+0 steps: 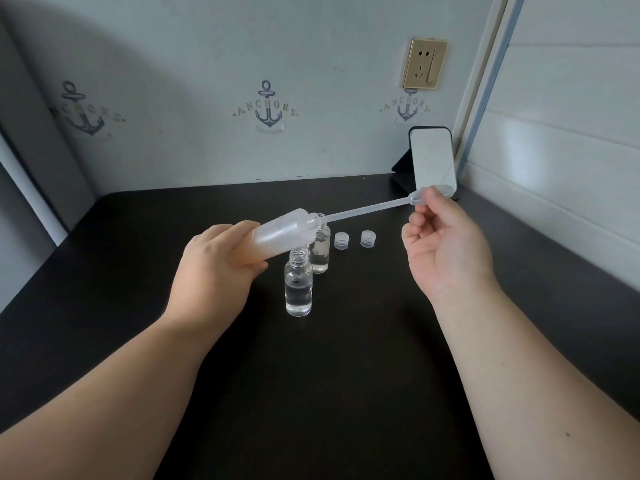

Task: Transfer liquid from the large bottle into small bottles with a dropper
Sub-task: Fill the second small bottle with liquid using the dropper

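Note:
My left hand (218, 261) grips the large frosted bottle (282, 232), tilted nearly flat above the table with its open neck pointing right. My right hand (446, 244) pinches the bulb of a clear plastic dropper (367, 211) whose thin tip reaches into the bottle's neck. Below the large bottle stand two small clear open bottles: the nearer one (298, 289) holds liquid to about half its height, and the farther one (319, 252) is partly hidden behind the large bottle.
Two small translucent caps (341, 240) (367, 238) lie on the black table (311, 393) right of the small bottles. A phone on a dark stand (433, 157) leans at the back right corner. Walls close in behind and on the right.

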`<state>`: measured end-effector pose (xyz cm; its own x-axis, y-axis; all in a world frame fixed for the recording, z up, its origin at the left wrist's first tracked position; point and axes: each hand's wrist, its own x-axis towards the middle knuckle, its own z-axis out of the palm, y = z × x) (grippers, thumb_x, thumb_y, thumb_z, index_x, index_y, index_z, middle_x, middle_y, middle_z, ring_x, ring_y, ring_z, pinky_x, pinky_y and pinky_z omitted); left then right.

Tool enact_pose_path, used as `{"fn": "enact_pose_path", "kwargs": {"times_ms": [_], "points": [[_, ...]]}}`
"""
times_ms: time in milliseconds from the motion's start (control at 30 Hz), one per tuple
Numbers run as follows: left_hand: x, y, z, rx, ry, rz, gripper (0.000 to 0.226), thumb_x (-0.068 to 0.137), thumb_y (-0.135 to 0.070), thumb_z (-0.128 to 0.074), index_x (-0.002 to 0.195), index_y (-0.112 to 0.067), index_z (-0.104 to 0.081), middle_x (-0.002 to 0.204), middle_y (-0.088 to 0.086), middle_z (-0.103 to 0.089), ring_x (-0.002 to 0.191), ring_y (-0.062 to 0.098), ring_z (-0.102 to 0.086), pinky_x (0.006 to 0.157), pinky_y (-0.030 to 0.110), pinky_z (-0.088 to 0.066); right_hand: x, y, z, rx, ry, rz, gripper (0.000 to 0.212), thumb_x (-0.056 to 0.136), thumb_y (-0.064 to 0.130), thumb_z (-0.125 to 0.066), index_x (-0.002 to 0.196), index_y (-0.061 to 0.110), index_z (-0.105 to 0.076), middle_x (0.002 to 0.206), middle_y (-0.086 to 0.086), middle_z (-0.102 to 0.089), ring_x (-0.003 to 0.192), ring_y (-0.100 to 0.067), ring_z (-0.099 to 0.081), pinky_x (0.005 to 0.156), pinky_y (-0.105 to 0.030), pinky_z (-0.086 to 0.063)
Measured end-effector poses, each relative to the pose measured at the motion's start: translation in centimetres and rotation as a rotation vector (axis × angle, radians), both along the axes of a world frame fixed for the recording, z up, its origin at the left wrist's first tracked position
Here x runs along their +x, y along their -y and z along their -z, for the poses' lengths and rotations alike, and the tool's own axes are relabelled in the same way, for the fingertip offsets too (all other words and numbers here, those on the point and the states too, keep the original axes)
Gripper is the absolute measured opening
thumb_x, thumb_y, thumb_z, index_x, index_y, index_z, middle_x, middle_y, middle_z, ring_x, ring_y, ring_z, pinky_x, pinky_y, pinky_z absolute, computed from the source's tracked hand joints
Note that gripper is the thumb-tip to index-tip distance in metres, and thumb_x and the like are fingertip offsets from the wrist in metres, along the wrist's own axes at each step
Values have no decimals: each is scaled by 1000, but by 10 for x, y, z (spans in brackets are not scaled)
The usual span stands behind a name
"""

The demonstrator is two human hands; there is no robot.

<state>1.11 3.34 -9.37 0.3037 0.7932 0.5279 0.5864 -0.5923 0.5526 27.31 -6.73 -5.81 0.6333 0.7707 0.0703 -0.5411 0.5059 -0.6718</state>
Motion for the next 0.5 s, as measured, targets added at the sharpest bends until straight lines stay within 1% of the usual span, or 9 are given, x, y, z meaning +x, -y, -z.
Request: {"fn": "enact_pose_path", "kwargs": {"times_ms": [33,100,267,367,500], "points": [[0,0,0,4,-13,1,49,82,-16,-80,124,-36,-65,111,-17,-60,106,15,-53,87,28,-40,-1,0,0,5,32,-12,17,91,9,-70,75,11,-76,75,-2,-67,60,-11,-56,57,-20,-46],[1,0,1,13,-30,-2,50,81,-17,-80,125,-35,-65,113,-16,-60,107,17,-52,89,30,-39,-3,-1,1,19,104,-45,16,89,9,-71,74,11,-77,78,-3,-69,62,-11,-57,60,-20,-47],[3,0,1,24,-40,-3,49,81,-16,-81,125,-31,-66,114,-15,-61,108,19,-51,90,31,-38,-13,-2,5,-7,364,-143,12,91,10,-71,82,7,-79,87,-9,-69,72,-11,-59,69,-21,-50],[4,0,0,31,-48,2,49,81,-16,-81,124,-31,-67,114,-14,-62,109,20,-51,92,32,-39,-22,-4,9,-51,456,-183,9,91,8,-71,89,5,-79,90,-11,-69,73,-13,-61,73,-24,-51],[4,2,-1,33,-58,9,46,81,-17,-81,123,-32,-67,113,-14,-62,109,19,-51,93,36,-43,-31,-6,12,-99,534,-189,10,90,7,-71,91,8,-81,83,-10,-73,73,-14,-67,70,-22,-53]]}}
